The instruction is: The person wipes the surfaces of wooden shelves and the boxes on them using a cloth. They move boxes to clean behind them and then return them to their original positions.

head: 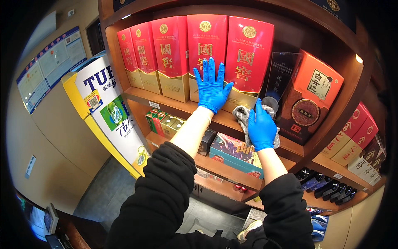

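Both hands wear blue disposable gloves. My left hand (211,90), fingers spread, lies flat against the front of a red and gold liquor box (206,37) in a row of several such boxes on a wooden shelf. My right hand (262,127) grips a grey cloth (242,116) at the shelf's front edge (217,113), close to the lower corner of the rightmost red box (248,56). Just behind the cloth is a small clear round object (270,104), partly hidden. A dark transparent award plaque (281,74) stands between that red box and an orange and brown liquor box (311,96).
Below sit small gift boxes (168,123) and a teal patterned box (233,152). Dark bottles (329,186) lie on a lower right shelf, under more boxed liquor (354,133). A yellow-edged Tuborg display (112,115) stands left, near a wall board (51,68).
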